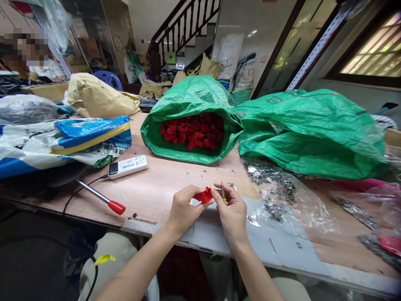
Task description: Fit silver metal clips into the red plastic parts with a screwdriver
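My left hand (pixel 183 209) is closed around a small red plastic part (pixel 206 195) with an open, box-like shape, held just above the table's front edge. Close beside it, my right hand (pixel 232 215) is closed on a small pointed metal tool with a yellow section (pixel 223 196), its tip upward. My right thumb reaches to the side of the red part. Behind my hands, a green woven sack (pixel 191 156) lies with its mouth toward me, full of red plastic parts (pixel 196 131) like the one in my hand.
Small metal pieces (pixel 275 192) lie on clear plastic at the right, near a second green sack (pixel 313 133). At left are a white handheld device (pixel 128 167), a red-tipped metal lever (pixel 116 207) and a blue-white bag (pixel 90 133). A person (pixel 46 69) sits far left.
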The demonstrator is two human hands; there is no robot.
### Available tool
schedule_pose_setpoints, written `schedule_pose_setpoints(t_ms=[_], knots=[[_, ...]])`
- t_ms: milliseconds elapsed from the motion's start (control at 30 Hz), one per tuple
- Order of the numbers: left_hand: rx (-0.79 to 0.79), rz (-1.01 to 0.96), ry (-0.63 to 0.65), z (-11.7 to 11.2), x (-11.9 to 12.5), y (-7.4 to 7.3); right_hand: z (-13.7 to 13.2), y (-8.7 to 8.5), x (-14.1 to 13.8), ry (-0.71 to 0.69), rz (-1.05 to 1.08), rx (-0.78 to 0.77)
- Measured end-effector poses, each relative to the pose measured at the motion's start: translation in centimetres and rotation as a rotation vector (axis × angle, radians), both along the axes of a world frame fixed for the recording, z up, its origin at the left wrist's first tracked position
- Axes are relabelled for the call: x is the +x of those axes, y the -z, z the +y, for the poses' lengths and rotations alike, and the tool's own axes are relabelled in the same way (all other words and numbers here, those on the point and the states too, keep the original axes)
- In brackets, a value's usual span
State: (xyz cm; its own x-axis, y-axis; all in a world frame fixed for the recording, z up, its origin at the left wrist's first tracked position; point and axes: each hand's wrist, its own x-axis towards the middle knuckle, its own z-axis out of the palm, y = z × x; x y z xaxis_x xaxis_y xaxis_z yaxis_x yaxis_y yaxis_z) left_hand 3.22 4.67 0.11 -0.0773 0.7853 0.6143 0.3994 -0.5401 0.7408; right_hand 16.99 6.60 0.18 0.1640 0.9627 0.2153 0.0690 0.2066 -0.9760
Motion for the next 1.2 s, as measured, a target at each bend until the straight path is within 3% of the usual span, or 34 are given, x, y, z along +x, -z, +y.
schedule_pose_setpoints(t_ms=[400,633,833,1200], knots=[[0.062,0.065,-0.005,-0.2,0.0,0.0,-0.2,0.0,-0.1,0.005,0.014,0.016],[0.151,0.063,-0.049,0.0,-0.1,0.1,0.0,-1.0,0.0,-0.259,0.316,-0.313],[0.157,-0.023,-0.048,0.1,-0.3,0.2,0.0,-1.7,0.4,-0.302,0.422,-0.364],[0.171,-0.074,0.008,0.1,-0.4,0.2,0.1,-1.4,0.8,-0.339,0.248,-0.338]])
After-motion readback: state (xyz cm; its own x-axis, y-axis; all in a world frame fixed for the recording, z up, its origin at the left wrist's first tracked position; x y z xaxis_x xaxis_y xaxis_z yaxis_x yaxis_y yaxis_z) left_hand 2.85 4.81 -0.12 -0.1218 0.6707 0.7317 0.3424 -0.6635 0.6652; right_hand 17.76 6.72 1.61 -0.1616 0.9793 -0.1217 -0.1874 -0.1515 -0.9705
